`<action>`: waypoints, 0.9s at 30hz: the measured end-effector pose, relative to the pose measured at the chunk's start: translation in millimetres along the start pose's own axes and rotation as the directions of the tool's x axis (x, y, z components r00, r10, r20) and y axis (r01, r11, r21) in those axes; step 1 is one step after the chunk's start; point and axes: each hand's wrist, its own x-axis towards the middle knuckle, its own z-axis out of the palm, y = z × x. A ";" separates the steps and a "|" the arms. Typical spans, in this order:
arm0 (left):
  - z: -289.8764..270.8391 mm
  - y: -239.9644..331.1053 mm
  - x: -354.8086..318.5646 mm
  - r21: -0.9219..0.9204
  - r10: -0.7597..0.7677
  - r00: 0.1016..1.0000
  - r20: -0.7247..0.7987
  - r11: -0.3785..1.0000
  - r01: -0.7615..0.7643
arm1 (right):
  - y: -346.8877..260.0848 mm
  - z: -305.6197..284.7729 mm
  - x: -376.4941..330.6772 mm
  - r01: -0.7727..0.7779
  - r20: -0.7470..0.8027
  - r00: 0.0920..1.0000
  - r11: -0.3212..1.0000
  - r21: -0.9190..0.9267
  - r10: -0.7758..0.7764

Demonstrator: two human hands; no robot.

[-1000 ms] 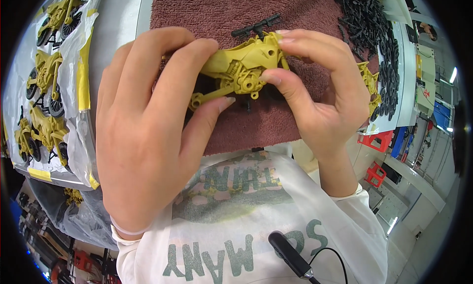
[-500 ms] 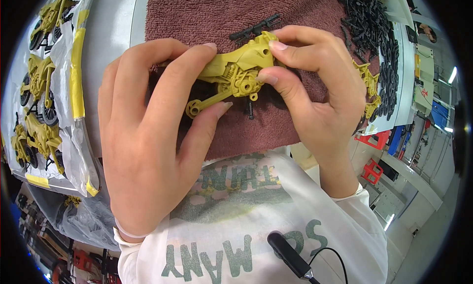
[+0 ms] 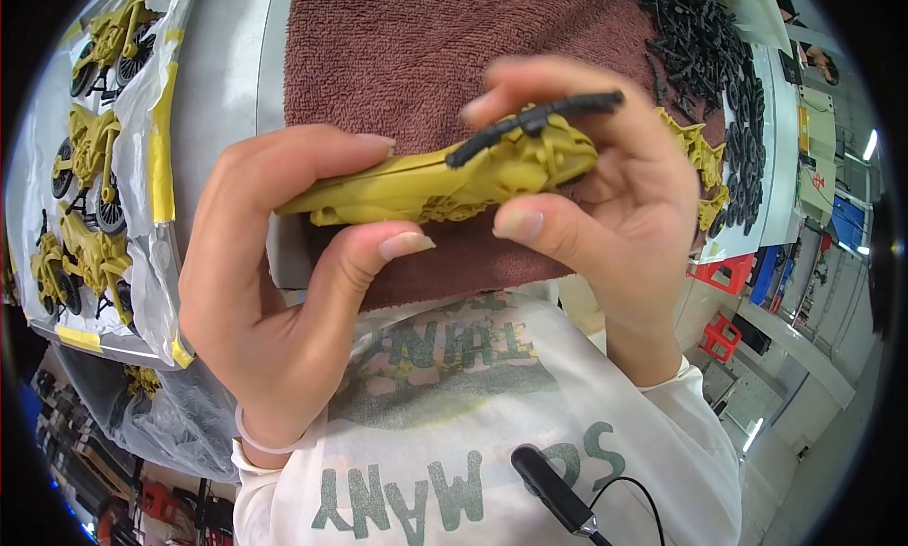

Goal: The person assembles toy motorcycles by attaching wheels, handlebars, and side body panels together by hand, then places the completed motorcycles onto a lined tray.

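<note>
A yellow toy motorcycle (image 3: pixel 407 188), turned to show its top, is held above the brown towel. My left hand (image 3: pixel 274 253) pinches its tail end between the thumb and the fingers. A black handlebar (image 3: pixel 534 120) lies across the front end. Around that front end curls my right hand (image 3: pixel 615 182), its thumb against the near side of the body. Its upper fingers are raised behind the handlebar and blurred by motion. The underside of the toy is hidden.
The brown towel (image 3: pixel 378 54) covers the work surface. A pile of small black parts (image 3: pixel 690 44), black wheels (image 3: pixel 742 158) and yellow parts (image 3: pixel 705 158) lie to the right. On the left, a tray with yellow tape edges (image 3: pixel 165 149) holds several yellow toy motorcycles (image 3: pixel 92 153).
The toy motorcycle has been turned from its side to show its top. The handlebar, seen behind the toy before, now lies across its front. My right fingers have lifted from the body.
</note>
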 end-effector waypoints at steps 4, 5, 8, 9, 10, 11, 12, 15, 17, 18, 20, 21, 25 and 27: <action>4.1 5.2 -2.5 -0.131 -0.055 0.996 -0.068 0.990 0.046 | -5.4 -7.4 -0.6 -0.031 0.127 0.991 0.999 -0.015 0.033; 7.0 9.9 -3.6 -0.296 -0.154 0.985 -0.080 0.947 0.124 | -5.7 -8.7 -0.4 0.054 0.157 0.986 0.998 -0.031 -0.048; 9.2 11.5 -3.5 -0.440 -0.238 0.968 -0.078 0.880 0.181 | -10.3 -7.5 -0.7 0.058 0.169 0.985 0.995 -0.076 -0.044; 9.6 10.1 -3.8 -0.427 -0.230 0.970 -0.080 0.887 0.175 | -10.4 -6.9 -0.8 0.077 0.187 0.980 0.995 -0.070 -0.062; 9.4 6.9 -6.1 -0.428 -0.228 0.971 -0.078 0.887 0.174 | -10.3 -5.8 -2.4 0.121 0.171 0.980 0.984 -0.128 -0.098; 8.1 2.3 -8.9 -0.414 -0.148 0.985 -0.083 0.905 0.101 | -12.8 -3.4 -5.3 0.121 0.169 0.981 0.984 -0.130 -0.098; 7.7 0.0 -10.4 -0.399 -0.068 0.994 -0.086 0.916 0.028 | -16.9 -0.1 -9.1 0.074 0.135 0.989 0.993 -0.096 -0.061; 9.3 3.4 -11.5 -0.417 -0.058 0.991 -0.117 0.909 0.004 | -22.4 3.5 -14.1 0.019 0.089 0.996 0.997 -0.070 -0.013; 9.5 2.8 -11.5 -0.420 -0.055 0.992 -0.114 0.908 0.002 | -19.7 2.7 -14.4 0.038 0.080 0.996 0.997 -0.070 -0.032; 9.6 3.1 -11.8 -0.420 -0.053 0.992 -0.111 0.907 0.001 | -18.5 0.7 -13.2 0.039 0.080 0.996 0.997 -0.072 -0.033; 7.5 14.6 -8.7 -0.394 -0.159 0.984 -0.086 0.912 0.113 | -14.9 -4.5 -6.0 0.068 0.141 0.988 0.994 -0.087 -0.055; 5.2 20.7 -6.2 -0.365 -0.266 0.962 -0.064 0.903 0.226 | -15.0 -8.7 -1.9 0.071 0.143 0.988 0.994 -0.086 -0.058; 0.3 23.3 2.1 -0.313 -0.338 0.940 0.037 0.890 0.332 | -20.7 -16.9 7.5 -0.273 0.239 0.939 0.959 0.077 0.248; 5.3 19.6 0.6 -0.504 -0.263 0.963 -0.050 0.839 0.203 | -18.0 -15.2 5.7 -0.323 0.152 0.946 0.874 0.364 0.287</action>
